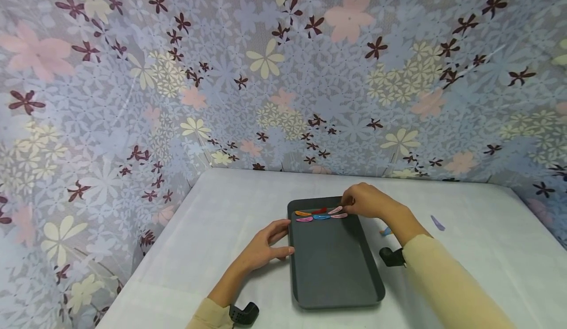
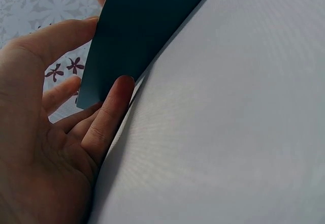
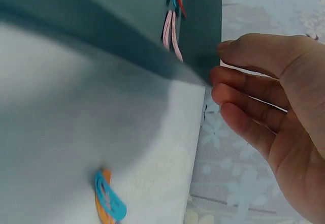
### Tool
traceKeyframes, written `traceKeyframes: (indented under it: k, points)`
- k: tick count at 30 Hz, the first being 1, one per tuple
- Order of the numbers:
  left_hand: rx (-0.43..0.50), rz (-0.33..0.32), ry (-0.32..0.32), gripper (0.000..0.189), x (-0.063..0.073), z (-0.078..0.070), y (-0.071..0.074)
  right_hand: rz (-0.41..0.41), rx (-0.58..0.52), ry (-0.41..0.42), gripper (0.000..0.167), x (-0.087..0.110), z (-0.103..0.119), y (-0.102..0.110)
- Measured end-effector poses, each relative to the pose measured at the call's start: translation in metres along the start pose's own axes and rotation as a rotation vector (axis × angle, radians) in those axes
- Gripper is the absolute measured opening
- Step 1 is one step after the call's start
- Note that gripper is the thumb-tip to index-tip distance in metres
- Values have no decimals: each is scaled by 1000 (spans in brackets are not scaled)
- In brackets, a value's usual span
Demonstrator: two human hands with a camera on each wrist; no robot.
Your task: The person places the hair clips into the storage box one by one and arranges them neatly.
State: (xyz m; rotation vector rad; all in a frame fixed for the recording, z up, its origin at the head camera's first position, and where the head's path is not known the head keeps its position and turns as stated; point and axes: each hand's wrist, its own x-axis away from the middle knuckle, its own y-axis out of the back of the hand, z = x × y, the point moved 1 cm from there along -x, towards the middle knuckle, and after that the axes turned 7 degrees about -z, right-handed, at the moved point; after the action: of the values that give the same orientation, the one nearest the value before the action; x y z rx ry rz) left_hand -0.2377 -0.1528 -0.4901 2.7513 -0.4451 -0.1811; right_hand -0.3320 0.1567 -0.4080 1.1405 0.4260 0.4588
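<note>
A dark grey tray (image 1: 334,265) lies on the white table. Near its far end are two rows of hair clips: an orange clip (image 1: 303,213), a red clip (image 1: 320,211), a magenta clip (image 1: 304,219), a blue clip (image 1: 321,217) and two pink clips (image 1: 337,216). My left hand (image 1: 261,248) rests against the tray's left side, thumb and fingers spread apart. At the far right corner, my right hand (image 1: 365,201) grips the tray's edge with bent fingers. In the right wrist view its fingertips (image 3: 219,76) stand apart from the pink clips.
To the right of the tray, a blue clip (image 3: 109,196) lies across an orange clip (image 3: 104,216) on the table. Farther right is a purple clip (image 1: 437,223). A flowered cloth (image 1: 283,73) hangs behind and left of the white table (image 1: 239,191).
</note>
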Motion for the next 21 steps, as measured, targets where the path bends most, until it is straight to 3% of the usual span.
traceKeyframes:
  k: [9,15,21]
  points:
    - [-9,1,-9,76,-1,0,0,-28,-18,-36,19,12,-20,5]
    - [-10,-5,8,76,-1,1,1,-8,13,-39,19,23,-31,3]
    - [-7,1,4,76,-1,3,-1,1,-25,-52,17,34,-41,-4]
